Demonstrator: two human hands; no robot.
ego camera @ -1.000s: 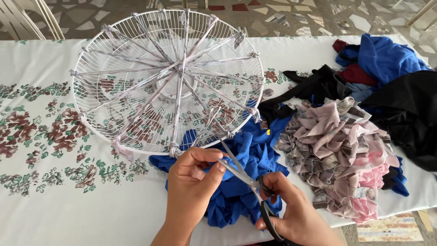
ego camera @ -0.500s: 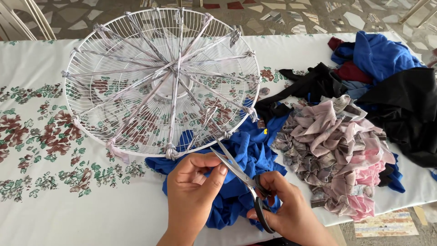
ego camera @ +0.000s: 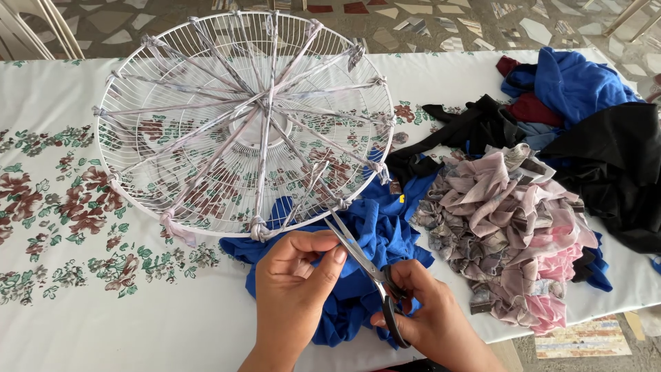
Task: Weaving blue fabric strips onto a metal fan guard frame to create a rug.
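A round white wire fan guard [ego camera: 206, 76] lies tilted on the table, with pale fabric strips tied across it like spokes. My right hand [ego camera: 430, 320] grips black-handled scissors [ego camera: 365, 265], whose blades point up to a knotted strip end at the guard's near rim. My left hand [ego camera: 296, 282] pinches fabric right beside the blades, over a crumpled blue cloth [ego camera: 382, 227]. A little of the blue cloth runs under the guard.
The table carries a white tablecloth with a floral border [ego camera: 62, 200]. To the right lie a heap of pink-grey patterned fabric strips [ego camera: 506, 220], black cloth [ego camera: 613, 165], and blue and dark red garments [ego camera: 571, 79]. A tiled floor lies beyond the table.
The scissors and both hands have stayed at the guard's near rim, with the blades shifting slightly. The view has drifted a little.
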